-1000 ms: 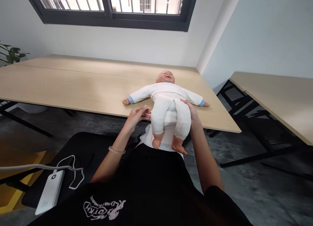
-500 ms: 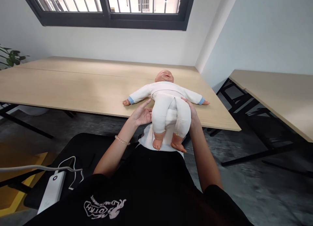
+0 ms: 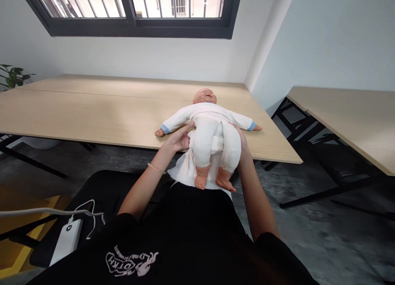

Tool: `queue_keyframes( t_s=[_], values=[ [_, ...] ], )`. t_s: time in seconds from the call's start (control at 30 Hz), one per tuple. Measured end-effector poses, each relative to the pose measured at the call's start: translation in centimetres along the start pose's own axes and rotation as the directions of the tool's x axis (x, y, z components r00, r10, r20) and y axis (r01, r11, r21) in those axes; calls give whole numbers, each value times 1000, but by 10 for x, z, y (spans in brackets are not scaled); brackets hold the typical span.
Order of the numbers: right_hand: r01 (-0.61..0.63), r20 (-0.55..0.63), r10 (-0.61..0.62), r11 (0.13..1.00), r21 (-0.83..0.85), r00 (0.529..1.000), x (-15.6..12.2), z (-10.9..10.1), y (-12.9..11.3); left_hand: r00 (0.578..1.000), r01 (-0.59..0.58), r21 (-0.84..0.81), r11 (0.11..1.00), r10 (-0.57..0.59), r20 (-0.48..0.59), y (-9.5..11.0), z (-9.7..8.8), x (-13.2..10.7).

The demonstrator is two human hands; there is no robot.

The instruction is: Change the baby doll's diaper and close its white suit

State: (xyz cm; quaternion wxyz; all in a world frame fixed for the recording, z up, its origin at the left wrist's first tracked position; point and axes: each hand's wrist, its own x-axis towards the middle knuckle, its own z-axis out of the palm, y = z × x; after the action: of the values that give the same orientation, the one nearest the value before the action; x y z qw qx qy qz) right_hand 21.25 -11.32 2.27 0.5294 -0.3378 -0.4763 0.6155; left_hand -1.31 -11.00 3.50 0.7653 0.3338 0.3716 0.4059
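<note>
A baby doll [image 3: 212, 130] in a white suit with blue cuffs lies on its back at the front edge of the wooden table [image 3: 101, 112], arms spread, legs hanging over the edge toward me. My left hand [image 3: 179, 139] presses against the doll's left hip, fingers wrapped at the white cloth [image 3: 185, 172] hanging under it. My right hand [image 3: 242, 143] lies along the outside of the doll's other leg, mostly hidden behind it.
A second wooden table [image 3: 345, 116] stands to the right, with black metal legs across the gap between them. A white power bank [image 3: 65, 246] with a cable lies on a black seat at lower left. A plant [image 3: 12, 76] stands at far left, a window above.
My left hand moved right from beside the doll onto its hip and the cloth beneath, and its fingers closed. The view shifted slightly left. My right hand stayed on the doll's leg.
</note>
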Motion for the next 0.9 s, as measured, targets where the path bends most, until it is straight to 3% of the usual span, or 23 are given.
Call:
queue_keyframes(
  t_s=[0.13, 0.23, 0.3, 0.37, 0.4, 0.43, 0.47, 0.57, 0.63, 0.8, 0.9],
  values=[
    [-28, -6, 28, 999, 16, 1000, -1, -2, 4, 962, -208, 132, 969, 227, -150, 11, -19, -1],
    [-76, 0, 76, 997, 29, 997, -2, -2, 5, 898, -289, 361, 887, 381, -219, 19, -28, -5],
    [-118, 4, 118, 991, 65, 993, -2, -1, 5, 798, -320, 578, 751, 543, -264, 21, -32, -7],
    [-169, 21, 167, 976, 135, 986, -3, 0, 4, 648, -316, 773, 550, 720, -248, 20, -34, -9],
    [-197, 37, 193, 964, 180, 980, -4, 0, 3, 595, -303, 833, 464, 774, -215, 18, -33, -10],
    [-224, 57, 217, 948, 224, 974, -5, 1, 2, 573, -293, 866, 406, 799, -180, 15, -32, -11],
    [-251, 76, 239, 932, 260, 968, -6, 2, 1, 582, -295, 876, 381, 799, -151, 12, -30, -12],
    [-312, 105, 294, 905, 289, 950, -9, 5, -3, 693, -363, 835, 413, 719, -54, 0, -22, -15],
    [-315, 64, 308, 918, 243, 949, -11, 7, -4, 732, -409, 799, 441, 681, -1, -7, -16, -17],
    [-272, -101, 285, 955, 119, 953, -10, 10, 2, 814, -340, 725, 600, 574, -93, -17, 1, -25],
    [-202, -172, 215, 975, 87, 962, -8, 8, 8, 833, -250, 796, 552, 541, -114, -23, 17, -36]
  ],
)
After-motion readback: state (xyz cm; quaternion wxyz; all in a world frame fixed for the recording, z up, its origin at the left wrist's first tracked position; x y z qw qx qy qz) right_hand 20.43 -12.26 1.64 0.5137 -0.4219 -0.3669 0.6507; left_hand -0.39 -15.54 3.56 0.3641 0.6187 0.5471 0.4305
